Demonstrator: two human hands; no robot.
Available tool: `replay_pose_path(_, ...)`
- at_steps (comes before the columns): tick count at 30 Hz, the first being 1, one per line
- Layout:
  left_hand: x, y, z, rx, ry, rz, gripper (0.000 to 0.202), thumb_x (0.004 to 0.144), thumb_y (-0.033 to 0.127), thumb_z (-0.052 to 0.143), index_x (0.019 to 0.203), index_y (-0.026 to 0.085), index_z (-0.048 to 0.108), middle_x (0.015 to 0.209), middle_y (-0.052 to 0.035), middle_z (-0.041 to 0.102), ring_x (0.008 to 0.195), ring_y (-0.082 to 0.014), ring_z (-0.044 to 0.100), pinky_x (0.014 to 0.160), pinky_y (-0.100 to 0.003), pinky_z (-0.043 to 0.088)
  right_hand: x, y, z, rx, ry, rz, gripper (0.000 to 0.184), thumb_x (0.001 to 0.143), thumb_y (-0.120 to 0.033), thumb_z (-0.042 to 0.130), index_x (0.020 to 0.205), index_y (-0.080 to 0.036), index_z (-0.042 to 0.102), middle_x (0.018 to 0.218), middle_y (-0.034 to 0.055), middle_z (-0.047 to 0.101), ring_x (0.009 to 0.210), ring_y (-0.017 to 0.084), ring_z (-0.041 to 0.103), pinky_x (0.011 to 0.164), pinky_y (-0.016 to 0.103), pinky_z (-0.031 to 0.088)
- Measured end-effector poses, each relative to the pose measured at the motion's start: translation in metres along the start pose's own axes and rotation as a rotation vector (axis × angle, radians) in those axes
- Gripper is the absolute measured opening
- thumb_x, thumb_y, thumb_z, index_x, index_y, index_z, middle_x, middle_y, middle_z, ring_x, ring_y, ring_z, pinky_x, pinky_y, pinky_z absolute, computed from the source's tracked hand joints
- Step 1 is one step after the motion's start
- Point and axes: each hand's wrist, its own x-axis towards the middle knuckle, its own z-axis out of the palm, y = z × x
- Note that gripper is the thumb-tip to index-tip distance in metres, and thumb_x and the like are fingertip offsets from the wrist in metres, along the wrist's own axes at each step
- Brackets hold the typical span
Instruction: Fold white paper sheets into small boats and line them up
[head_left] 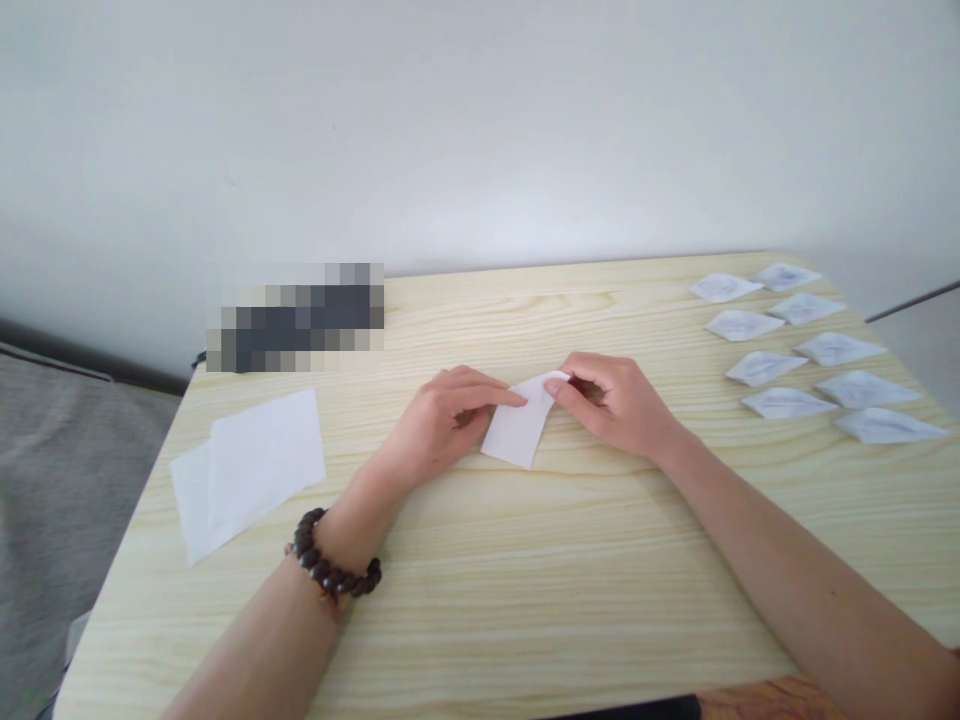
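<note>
A small folded white paper is held between my two hands over the middle of the table. My left hand grips its left edge, with the index finger stretched across the front and the other fingers partly hidden behind. At the upper right corner, my right hand pinches the paper between thumb and curled fingers. To the right lie several folded paper boats, pointed at the ends and set out in two slanting rows. Two flat sheets of white paper overlap on the left side.
The wooden table stands against a white wall. A dark, pixelated object lies at the back left. A black edge shows at the bottom, and grey fabric lies beyond the table's left side.
</note>
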Motion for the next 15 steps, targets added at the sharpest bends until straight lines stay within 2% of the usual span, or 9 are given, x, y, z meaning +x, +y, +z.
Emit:
replay_pose_path(2, 0.001, -0.003, 0.002, 0.030, 0.035, 0.046, 0.022, 0.089, 0.014, 0.056, 0.099, 0.021, 0.075, 0.097, -0.0066, 0.074, 0.091, -0.0177, 0.064, 0.080, -0.030, 0.052, 0.000, 0.002, 0.002, -0.016, 0.085, 0.027, 0.019, 0.091, -0.026, 0.054, 0.074, -0.019, 0.053, 0.066, -0.0025, 0.051, 0.057, 0.010, 0.046, 0.056, 0.025, 0.037)
replay_pose_path(4, 0.000, -0.007, 0.005, 0.060, 0.085, 0.066, 0.018, 0.088, 0.017, 0.061, 0.100, 0.021, 0.075, 0.094, -0.0063, 0.074, 0.091, -0.0179, 0.064, 0.081, -0.030, 0.052, 0.000, 0.004, 0.004, -0.017, 0.184, 0.049, 0.007, 0.089, -0.025, 0.058, 0.092, -0.018, 0.059, 0.082, 0.0013, 0.058, 0.062, 0.011, 0.050, 0.059, 0.026, 0.041)
replay_pose_path(6, 0.000, -0.010, 0.007, 0.101, 0.124, 0.060, 0.017, 0.088, 0.019, 0.063, 0.100, 0.022, 0.075, 0.093, -0.0061, 0.072, 0.090, -0.0173, 0.063, 0.081, -0.030, 0.052, -0.001, 0.006, 0.004, -0.016, 0.213, 0.036, 0.021, 0.087, -0.025, 0.061, 0.107, -0.018, 0.058, 0.096, 0.0046, 0.058, 0.066, 0.012, 0.052, 0.062, 0.027, 0.044)
replay_pose_path(11, -0.002, -0.013, 0.009, 0.261, 0.172, 0.054, 0.016, 0.089, 0.023, 0.063, 0.096, 0.023, 0.077, 0.105, -0.0084, 0.064, 0.094, -0.0182, 0.060, 0.079, -0.031, 0.052, -0.003, 0.005, 0.001, 0.027, 0.027, -0.089, 0.027, 0.088, -0.033, 0.063, 0.109, -0.018, 0.059, 0.103, 0.0069, 0.057, 0.075, 0.014, 0.053, 0.072, 0.031, 0.048)
replay_pose_path(15, -0.001, -0.012, 0.009, 0.306, 0.163, 0.087, 0.018, 0.090, 0.022, 0.060, 0.099, 0.019, 0.076, 0.109, -0.0096, 0.067, 0.102, -0.0205, 0.058, 0.087, -0.035, 0.052, -0.003, 0.005, 0.000, 0.070, -0.021, -0.179, 0.031, 0.084, -0.038, 0.069, 0.107, -0.020, 0.063, 0.101, 0.0064, 0.059, 0.087, 0.017, 0.057, 0.077, 0.031, 0.049)
